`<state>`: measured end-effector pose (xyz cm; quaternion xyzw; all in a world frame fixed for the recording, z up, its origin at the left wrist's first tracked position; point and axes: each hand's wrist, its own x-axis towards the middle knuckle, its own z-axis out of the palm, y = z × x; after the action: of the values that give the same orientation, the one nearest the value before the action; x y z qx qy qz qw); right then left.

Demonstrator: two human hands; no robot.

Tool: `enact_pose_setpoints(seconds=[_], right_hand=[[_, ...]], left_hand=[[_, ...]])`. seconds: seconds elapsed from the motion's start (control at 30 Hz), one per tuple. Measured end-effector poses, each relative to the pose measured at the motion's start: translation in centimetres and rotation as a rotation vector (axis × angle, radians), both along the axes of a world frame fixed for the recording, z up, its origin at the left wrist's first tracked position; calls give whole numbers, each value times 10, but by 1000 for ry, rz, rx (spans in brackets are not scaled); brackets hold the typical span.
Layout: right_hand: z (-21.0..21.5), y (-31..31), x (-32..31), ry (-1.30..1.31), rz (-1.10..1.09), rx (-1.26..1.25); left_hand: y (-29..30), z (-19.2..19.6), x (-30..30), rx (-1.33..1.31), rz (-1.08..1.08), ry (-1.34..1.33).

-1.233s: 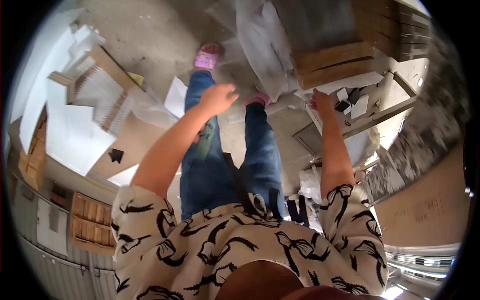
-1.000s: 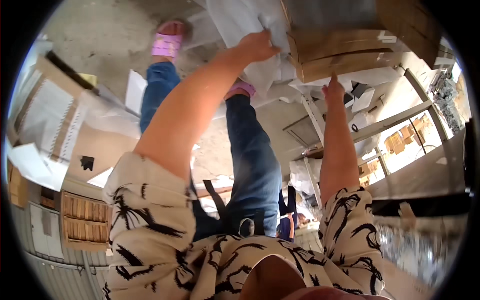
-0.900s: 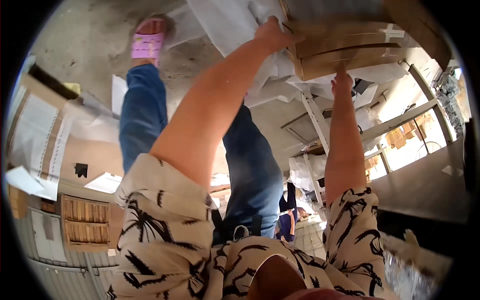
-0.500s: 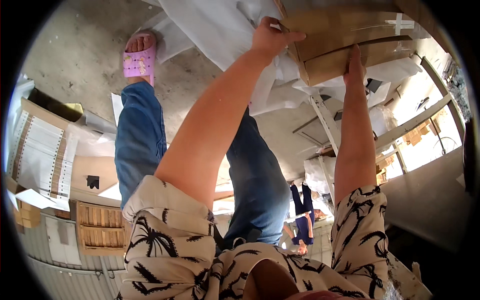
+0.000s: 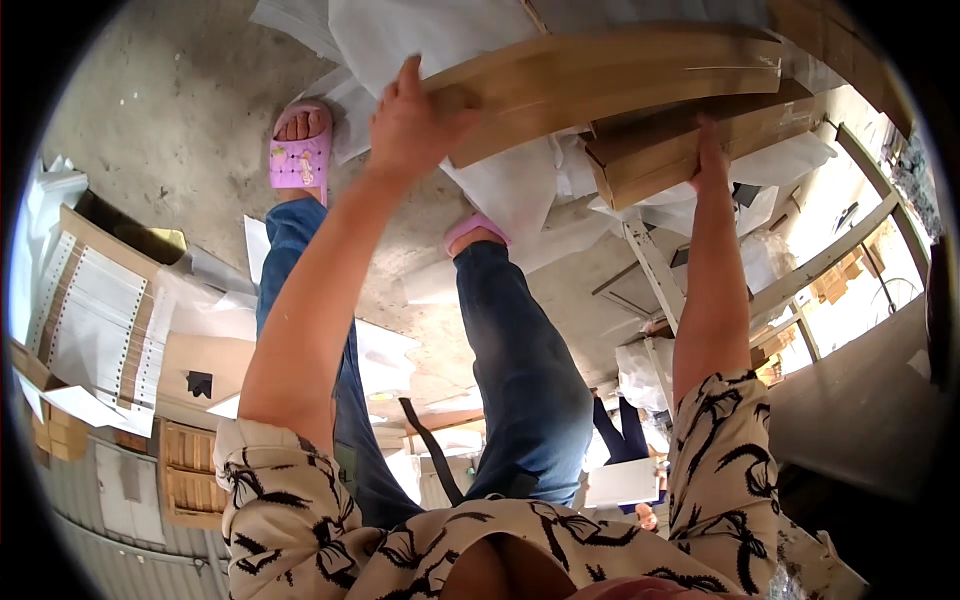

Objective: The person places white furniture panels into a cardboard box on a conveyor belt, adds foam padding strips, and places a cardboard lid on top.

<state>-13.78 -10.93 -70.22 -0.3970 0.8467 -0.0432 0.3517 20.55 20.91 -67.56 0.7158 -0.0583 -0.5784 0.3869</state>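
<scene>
A long brown cardboard piece (image 5: pixel 600 85), which could be a flat carton or a panel, stretches across the upper part of the view. My left hand (image 5: pixel 415 130) grips its left end, thumb and fingers at the edge, slightly blurred. Below its right half sits a narrow brown cardboard box (image 5: pixel 655 165), apart from the long piece at its left end. My right hand (image 5: pixel 710 155) holds this box by its near side, with the fingers partly hidden against the cardboard. White sheeting (image 5: pixel 510 190) hangs under and behind both.
Several white perforated strips lie in an open carton (image 5: pixel 100 300) at the left. A metal frame (image 5: pixel 655 265) stands below the box. Grey sheeting (image 5: pixel 850 400) is at the right. Another person (image 5: pixel 625 430) stands in the background near a white panel (image 5: pixel 620 482).
My left hand has moved left and slightly down, drawing the long cardboard piece with it, off the narrow box. My right hand has stayed at the narrow box, which sits slightly lower.
</scene>
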Motion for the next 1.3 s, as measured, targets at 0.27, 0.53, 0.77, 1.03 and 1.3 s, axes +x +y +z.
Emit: enact_pose_setpoints(seconds=[0.27, 0.53, 0.77, 1.03, 1.3], right_hand=[[5, 21, 28, -132, 21, -65], [122, 182, 55, -609, -318, 41], [332, 272, 129, -841, -140, 294], [594, 285, 227, -1010, 402, 479], [786, 253, 236, -1230, 758, -127]], left_hand=[[-100, 20, -50, -48, -811, -1181], [-49, 97, 32, 34, -809, -603], [146, 282, 186, 63, -510, -281], [313, 521, 216, 266, 271, -240], [278, 671, 228, -226, 577, -365]])
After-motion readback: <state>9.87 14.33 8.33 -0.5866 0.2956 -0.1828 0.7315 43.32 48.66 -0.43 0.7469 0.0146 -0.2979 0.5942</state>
